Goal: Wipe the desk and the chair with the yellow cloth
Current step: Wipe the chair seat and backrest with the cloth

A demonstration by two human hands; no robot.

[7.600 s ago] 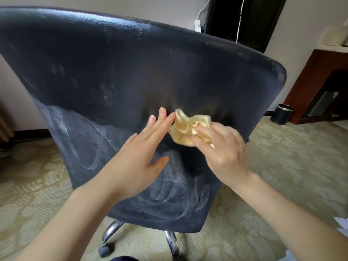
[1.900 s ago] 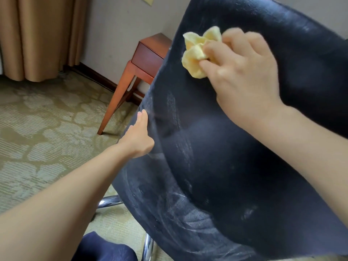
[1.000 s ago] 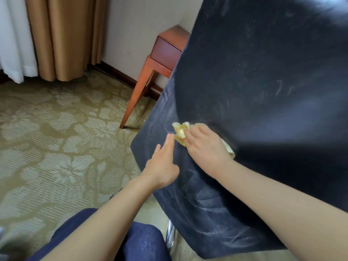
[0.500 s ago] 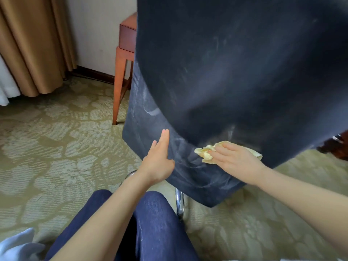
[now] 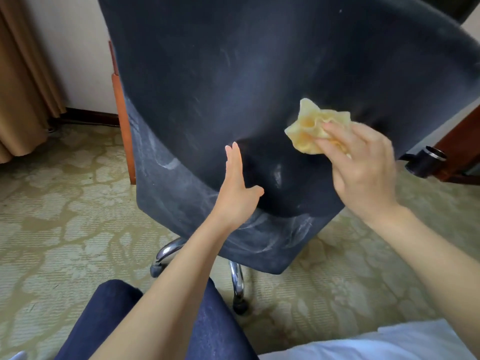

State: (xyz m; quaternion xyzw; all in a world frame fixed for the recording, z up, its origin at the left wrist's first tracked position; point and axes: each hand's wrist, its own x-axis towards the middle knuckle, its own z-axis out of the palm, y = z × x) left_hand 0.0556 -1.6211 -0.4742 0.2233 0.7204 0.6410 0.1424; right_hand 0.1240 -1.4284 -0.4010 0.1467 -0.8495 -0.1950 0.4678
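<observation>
The back of a dark blue-black office chair (image 5: 233, 74) fills most of the view, with pale streaks on its lower part. My right hand (image 5: 363, 172) presses a crumpled yellow cloth (image 5: 314, 126) against the chair back at right of centre. My left hand (image 5: 236, 193) lies flat and open against the chair back, lower and to the left of the cloth, fingers pointing up. The desk is not visible.
The chair's chrome legs and castors (image 5: 237, 284) stand on patterned beige carpet (image 5: 65, 229). A wooden side table's leg (image 5: 124, 126) shows behind the chair at left, a tan curtain (image 5: 20, 74) far left. A black bin (image 5: 426, 162) sits at right. My blue-trousered knee (image 5: 161, 326) is below.
My right hand has carried the cloth up and to the right on the chair back. The view has swung so the chair back is more centred. My left hand stays flat on the chair.
</observation>
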